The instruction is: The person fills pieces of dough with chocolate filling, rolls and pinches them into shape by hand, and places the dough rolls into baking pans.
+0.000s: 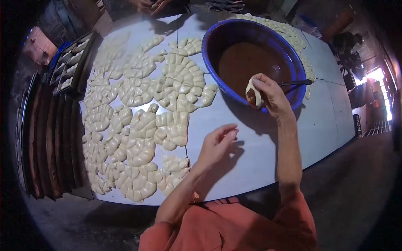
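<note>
My right hand [272,94] is closed on a piece of dough [254,93], pale and folded, with brown filling showing inside it. It is over the near rim of a blue basin [212,79] that contains a brown paste [251,62]. A utensil with a dark handle [295,83] lies across the basin's right rim; its other end is hidden behind my hand. Low over the white table, left of the basin, my left hand [217,144] is empty, fingers slightly bent and a little apart. Many pale dough pieces [180,77] lie pressed together to its left.
More dough pieces [289,31] lie behind the basin. Left of the white table [251,163] are a compartmented tray [69,69] with pale pieces and a row of upright dark trays [50,146]. Another person's hands [153,6] show at the far edge.
</note>
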The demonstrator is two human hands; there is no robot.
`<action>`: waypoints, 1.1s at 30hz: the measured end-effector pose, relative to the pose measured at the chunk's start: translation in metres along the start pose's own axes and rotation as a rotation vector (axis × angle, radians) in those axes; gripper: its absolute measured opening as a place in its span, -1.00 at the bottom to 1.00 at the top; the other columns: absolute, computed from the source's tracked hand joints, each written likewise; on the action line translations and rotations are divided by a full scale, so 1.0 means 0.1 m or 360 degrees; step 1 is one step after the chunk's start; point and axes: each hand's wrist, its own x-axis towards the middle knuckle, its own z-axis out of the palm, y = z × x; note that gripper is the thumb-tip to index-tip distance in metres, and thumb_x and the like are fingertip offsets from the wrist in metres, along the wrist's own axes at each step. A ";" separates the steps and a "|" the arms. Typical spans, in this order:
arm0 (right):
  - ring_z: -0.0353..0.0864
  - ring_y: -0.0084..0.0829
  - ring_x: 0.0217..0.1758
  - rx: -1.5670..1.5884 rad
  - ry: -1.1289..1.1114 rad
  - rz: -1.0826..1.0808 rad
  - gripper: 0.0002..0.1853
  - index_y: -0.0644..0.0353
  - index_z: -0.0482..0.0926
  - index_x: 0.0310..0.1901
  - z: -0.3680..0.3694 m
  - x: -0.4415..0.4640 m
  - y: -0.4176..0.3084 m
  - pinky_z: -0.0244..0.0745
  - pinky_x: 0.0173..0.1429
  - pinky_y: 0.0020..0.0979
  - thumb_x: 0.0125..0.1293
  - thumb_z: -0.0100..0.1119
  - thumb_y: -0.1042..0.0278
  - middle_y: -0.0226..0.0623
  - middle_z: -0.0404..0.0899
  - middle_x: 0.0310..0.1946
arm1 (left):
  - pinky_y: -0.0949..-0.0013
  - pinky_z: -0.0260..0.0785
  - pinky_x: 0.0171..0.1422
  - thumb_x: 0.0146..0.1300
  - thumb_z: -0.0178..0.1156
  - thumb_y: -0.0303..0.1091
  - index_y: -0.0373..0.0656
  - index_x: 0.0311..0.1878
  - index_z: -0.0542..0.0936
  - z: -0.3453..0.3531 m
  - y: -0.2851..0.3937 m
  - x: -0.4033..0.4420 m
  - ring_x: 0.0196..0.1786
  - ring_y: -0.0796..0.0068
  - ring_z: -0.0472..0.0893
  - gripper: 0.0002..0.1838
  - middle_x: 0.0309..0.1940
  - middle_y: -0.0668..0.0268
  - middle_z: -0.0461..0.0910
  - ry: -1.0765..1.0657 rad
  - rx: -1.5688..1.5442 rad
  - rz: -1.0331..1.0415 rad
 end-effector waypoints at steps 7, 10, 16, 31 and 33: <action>0.69 -0.58 -0.17 0.0541 -0.0097 -0.0150 -0.82 0.17 0.47 0.02 0.38 -0.48 0.59 0.64 -0.16 -0.54 0.51 0.12 0.30 -0.37 0.62 -0.16 | 0.25 0.54 0.19 0.54 0.03 -0.03 -0.28 0.26 0.51 0.15 0.06 0.03 0.18 0.42 0.60 -0.50 0.16 0.20 0.60 -0.0014 -0.1035 -0.0058; 0.60 -0.65 -0.12 0.0396 0.0093 -0.0113 -0.82 0.15 0.50 0.00 0.61 -0.74 0.78 0.53 -0.01 -0.55 0.48 0.13 0.30 -0.45 0.61 -0.19 | 0.28 0.57 0.16 0.51 0.10 -0.09 -0.28 0.14 0.56 -0.04 -0.07 -0.12 0.00 0.44 0.67 -0.59 0.01 0.23 0.66 0.0057 -0.1059 -0.0015; 0.59 -0.22 0.22 -0.1062 0.0303 -0.0609 -0.51 0.26 0.50 0.19 1.11 -1.02 1.15 0.51 0.26 -0.30 0.20 0.33 0.56 -0.07 0.25 0.37 | 0.53 0.53 -0.10 0.36 0.34 -0.25 -0.35 0.13 0.63 -0.35 -0.19 -0.40 -0.21 0.62 0.65 -0.60 -0.16 0.29 0.71 0.0515 -0.0423 -0.0034; 0.59 -0.54 -0.08 -0.0732 -0.0074 -0.0640 -0.63 0.20 0.65 0.12 1.25 -1.03 1.28 0.50 -0.06 -0.53 0.26 0.38 0.45 -0.23 0.57 0.08 | 0.43 0.60 -0.15 0.37 0.32 -0.17 -0.28 0.09 0.66 -0.69 0.15 -0.60 -0.14 0.52 0.69 -0.62 -0.16 0.27 0.71 0.0356 -0.0278 -0.0038; 0.59 -0.51 -0.05 -0.0714 -0.0041 -0.0837 -0.60 0.19 0.62 0.15 1.19 -0.94 1.37 0.51 -0.05 -0.50 0.26 0.38 0.46 -0.22 0.57 0.06 | 0.43 0.62 -0.15 0.36 0.33 -0.24 -0.28 0.09 0.65 -0.63 0.15 -0.64 -0.13 0.53 0.69 -0.64 -0.11 0.24 0.69 0.0291 -0.0189 0.0095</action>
